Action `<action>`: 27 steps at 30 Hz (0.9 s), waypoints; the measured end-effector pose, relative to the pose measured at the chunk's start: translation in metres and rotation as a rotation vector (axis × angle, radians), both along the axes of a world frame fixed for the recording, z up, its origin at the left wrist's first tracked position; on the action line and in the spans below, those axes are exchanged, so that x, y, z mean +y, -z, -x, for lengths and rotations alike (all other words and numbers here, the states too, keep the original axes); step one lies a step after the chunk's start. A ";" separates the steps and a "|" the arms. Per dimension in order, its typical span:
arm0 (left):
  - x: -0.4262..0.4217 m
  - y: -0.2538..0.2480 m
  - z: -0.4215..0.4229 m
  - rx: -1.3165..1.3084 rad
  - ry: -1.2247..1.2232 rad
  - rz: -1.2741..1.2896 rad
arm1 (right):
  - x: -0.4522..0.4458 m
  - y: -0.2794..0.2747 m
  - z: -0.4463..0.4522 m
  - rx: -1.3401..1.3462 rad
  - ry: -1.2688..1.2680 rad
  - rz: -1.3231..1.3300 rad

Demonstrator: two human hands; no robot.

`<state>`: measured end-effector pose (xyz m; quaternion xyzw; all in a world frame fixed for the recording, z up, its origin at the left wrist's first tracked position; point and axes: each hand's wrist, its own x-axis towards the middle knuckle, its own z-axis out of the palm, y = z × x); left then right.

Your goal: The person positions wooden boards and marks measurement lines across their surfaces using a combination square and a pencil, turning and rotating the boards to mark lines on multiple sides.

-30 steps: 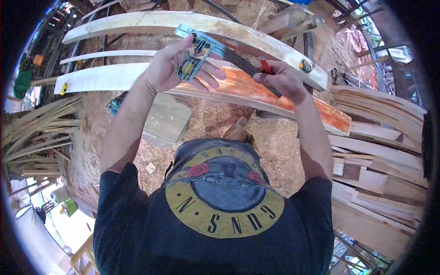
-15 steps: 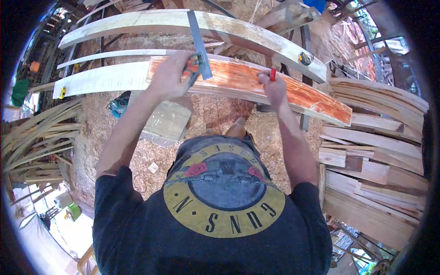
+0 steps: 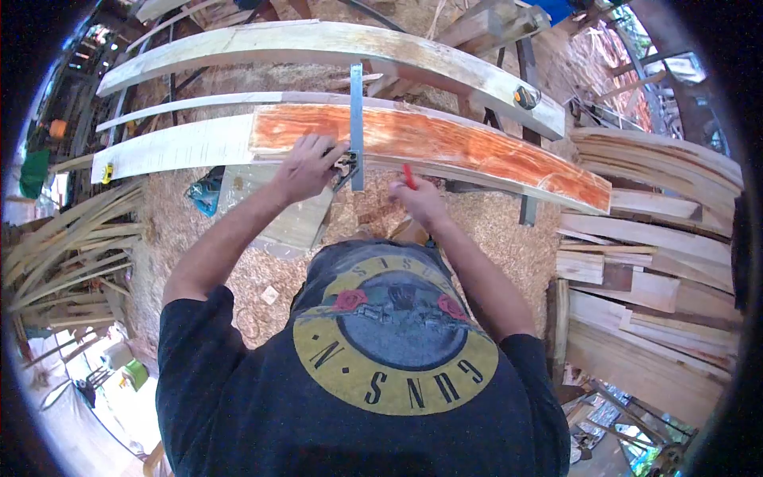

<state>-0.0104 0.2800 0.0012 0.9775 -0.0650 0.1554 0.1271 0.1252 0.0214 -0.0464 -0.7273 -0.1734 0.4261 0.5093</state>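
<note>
My left hand point(image 3: 308, 168) is closed on the head of a combination square point(image 3: 356, 107), partly hidden by the fingers. Its steel blade lies across a reddish-stained wooden board point(image 3: 485, 145), roughly square to the near edge. In my right hand point(image 3: 421, 200) is a red pencil or marker point(image 3: 408, 176), pinched just off the board's near edge, right of the blade. Left of the stained part stretches a pale wooden surface point(image 3: 183, 141) with thin cross lines. A small yellow tape measure point(image 3: 107, 172) sits at its left end.
Beyond lies a long curved beam point(image 3: 262, 38) with a black tape measure point(image 3: 526, 98) on it. Stacked planks point(image 3: 660, 270) stand to the right, thin strips point(image 3: 71, 230) to the left. A teal power tool point(image 3: 205, 192) rests below the board; wood shavings cover the floor.
The square has come down from a tilted position above the board and now lies straight across it. My right hand with the red pencil or marker has moved left and nearer to me.
</note>
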 end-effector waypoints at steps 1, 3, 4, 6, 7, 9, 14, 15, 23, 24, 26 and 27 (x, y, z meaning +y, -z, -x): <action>-0.002 0.000 0.000 0.004 -0.003 -0.006 | 0.011 -0.011 0.007 0.041 -0.026 0.017; -0.006 0.002 0.004 0.050 -0.006 -0.023 | 0.032 -0.032 0.018 0.125 -0.084 0.049; -0.007 0.004 0.005 0.073 -0.009 -0.032 | 0.038 -0.029 0.022 0.127 -0.092 0.035; -0.005 0.012 0.005 0.066 -0.042 -0.010 | 0.048 -0.018 0.026 0.132 -0.107 0.007; -0.004 0.015 0.005 0.063 -0.059 0.001 | 0.050 -0.011 0.029 0.148 -0.080 -0.043; -0.006 0.015 0.006 0.060 -0.105 0.015 | 0.054 0.000 0.033 0.180 -0.031 -0.144; -0.034 -0.009 0.014 -0.039 -0.505 0.014 | 0.057 0.020 0.032 0.260 0.027 -0.184; -0.042 -0.010 0.016 -0.087 -0.620 0.053 | 0.056 0.022 0.031 0.250 0.019 -0.191; -0.063 0.061 0.029 0.253 -0.762 2.170 | 0.062 0.022 0.033 0.195 0.073 -0.173; -0.068 0.057 0.022 0.241 -0.758 2.184 | 0.061 0.022 0.033 0.179 0.082 -0.173; -0.071 0.053 0.008 0.221 -0.746 2.213 | 0.062 0.051 0.032 0.136 0.092 -0.198; -0.068 0.073 0.003 0.189 -0.746 2.259 | 0.063 0.062 0.032 0.115 0.096 -0.211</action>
